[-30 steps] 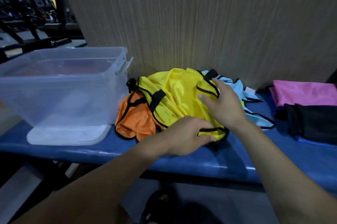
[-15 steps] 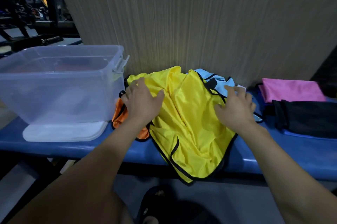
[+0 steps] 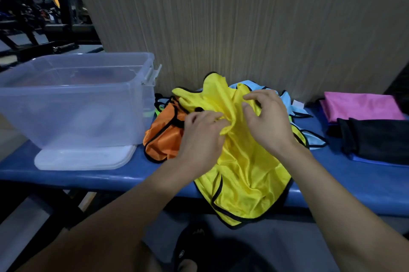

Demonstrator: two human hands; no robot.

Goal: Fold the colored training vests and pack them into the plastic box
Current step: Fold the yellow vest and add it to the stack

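Note:
A yellow vest (image 3: 245, 172) with black trim lies bunched on the blue bench (image 3: 354, 185), its lower part hanging over the front edge. My left hand (image 3: 201, 132) pinches a fold of its fabric near the middle. My right hand (image 3: 267, 119) grips the same vest just to the right, fingers curled into the cloth. An orange vest (image 3: 163, 139) lies crumpled to the left, partly under the yellow one. A light blue vest (image 3: 292, 103) shows behind my right hand. The clear plastic box (image 3: 73, 103) stands at the left on its white lid (image 3: 84, 159).
A pink cloth (image 3: 360, 108) and a black cloth (image 3: 376, 139) lie at the bench's right end. A ribbed wall panel (image 3: 243, 28) rises right behind the bench. Dark gym equipment (image 3: 33, 28) stands at the far left. A black sandal (image 3: 199, 247) shows on the floor below.
Both hands came together from the vest's left and right sides to its middle and gathered the yellow fabric up into a bunch. The view has shifted slightly.

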